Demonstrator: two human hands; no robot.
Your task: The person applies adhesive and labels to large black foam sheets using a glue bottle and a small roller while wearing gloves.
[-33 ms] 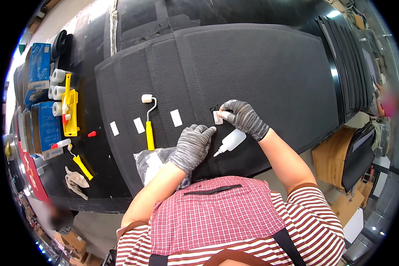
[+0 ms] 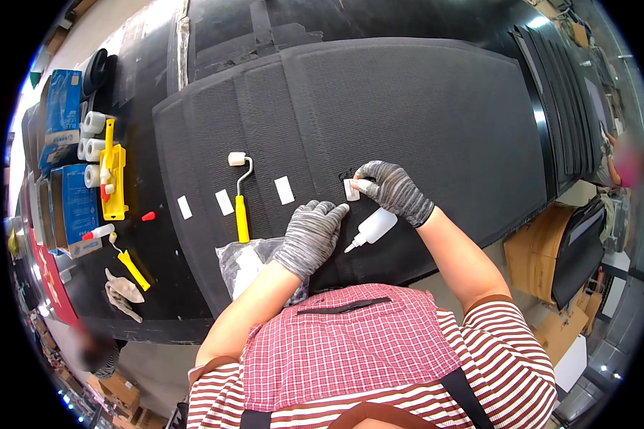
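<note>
In a grey knit glove, my right hand [image 2: 392,190] has its fingertips drawn together at the top edge of a small white label [image 2: 351,189], which lies on a large black ribbed mat [image 2: 415,107]. My left hand [image 2: 313,236], gloved alike, rests palm down on the mat with nothing visible in it. Between the hands lies a white squeeze bottle [image 2: 373,229], its nozzle toward the left. Left of my left hand are another white label [image 2: 285,190] and a small roller [image 2: 242,214] with a yellow handle. A clear plastic bag [image 2: 229,261] is partly under my left forearm.
Two more white labels [image 2: 184,207] lie farther left. Beyond them are a yellow tray [image 2: 114,186], white rolls [image 2: 93,123], blue boxes [image 2: 79,207], a second roller [image 2: 132,268] and a crumpled glove [image 2: 124,292]. Black sheets [image 2: 569,107] are stacked at right; people stand at both sides.
</note>
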